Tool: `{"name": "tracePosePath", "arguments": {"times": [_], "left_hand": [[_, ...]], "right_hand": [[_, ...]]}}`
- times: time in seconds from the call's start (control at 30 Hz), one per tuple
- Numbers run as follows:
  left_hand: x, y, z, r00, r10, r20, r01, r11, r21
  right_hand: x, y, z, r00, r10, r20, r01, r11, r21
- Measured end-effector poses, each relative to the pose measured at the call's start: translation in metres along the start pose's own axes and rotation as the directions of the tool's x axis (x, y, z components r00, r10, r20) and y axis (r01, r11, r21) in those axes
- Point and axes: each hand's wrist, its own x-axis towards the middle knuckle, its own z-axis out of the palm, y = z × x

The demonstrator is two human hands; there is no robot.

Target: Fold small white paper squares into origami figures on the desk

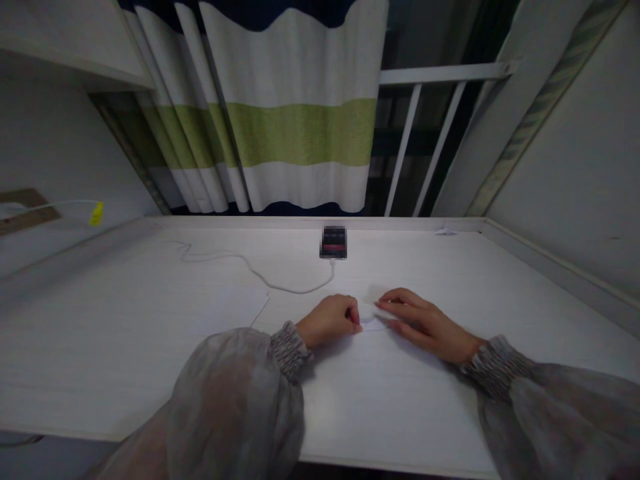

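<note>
My left hand (331, 320) rests on the white desk (150, 373) with its fingers curled in, pinching the left end of a small white folded paper (373, 325). My right hand (423, 323) lies just right of it, fingers stretched out and pressed flat on the same paper. The paper is mostly hidden under the fingers. Both arms wear loose grey sleeves with gathered cuffs.
A flat white sheet (227, 310) lies to the left of my hands. A small dark device (333, 241) sits at the back of the desk, with a white cable (250, 263) running from it to the left wall. A striped curtain (300, 133) and white railing (430, 120) stand behind.
</note>
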Motion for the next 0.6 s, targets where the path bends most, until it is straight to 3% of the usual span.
{"name": "tracePosePath", "arguments": {"times": [0.17, 0.37, 0.5, 0.6], "left_hand": [[0.001, -0.001, 0.001, 1.000, 0.017, -0.013, -0.017, 1.000, -0.009], [0.000, 0.000, 0.000, 1.000, 0.010, -0.014, -0.010, 1.000, -0.014], [0.000, 0.001, 0.000, 1.000, 0.008, -0.006, -0.008, 1.000, -0.024], [0.000, 0.000, 0.000, 1.000, 0.018, 0.016, -0.017, 0.999, -0.043]], "right_hand": [[0.007, -0.012, 0.011, 0.996, -0.050, 0.080, 0.064, 0.981, -0.181], [0.014, -0.020, 0.010, 0.987, -0.096, 0.126, 0.128, 0.953, -0.275], [0.015, -0.022, 0.012, 0.990, -0.059, 0.128, 0.094, 0.951, -0.294], [0.013, -0.019, 0.015, 0.997, 0.034, 0.069, -0.019, 0.980, -0.200]]}}
